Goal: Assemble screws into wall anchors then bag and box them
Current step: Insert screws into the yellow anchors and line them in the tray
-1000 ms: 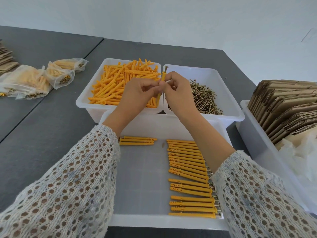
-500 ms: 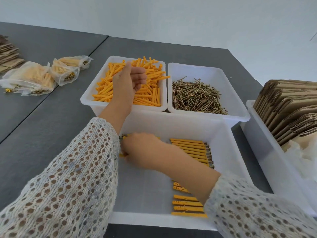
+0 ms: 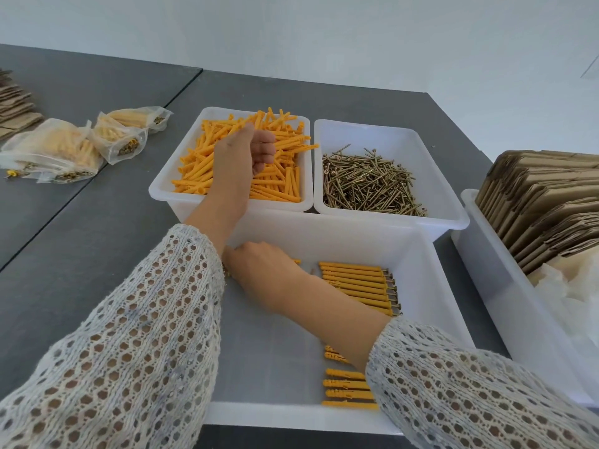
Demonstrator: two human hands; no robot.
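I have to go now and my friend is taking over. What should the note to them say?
Left hand: over the bin of orange wall anchors, fingers curled; whether it holds one is unclear.
Right hand: low at the front tray's far left, where a few assembled anchors lie; its fingers are hidden.
Done: a long row of assembled anchors lies in the tray; filled bags sit to the left.
Left: loose screws, bagging, flat cardboard boxes.

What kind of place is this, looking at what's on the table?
Most likely a small hand-assembly and packing bench, not a home. Bulk bins of orange wall anchors and screws, filled bags set aside, and a stack of flat cardboard boxes ready for packing suggest it.
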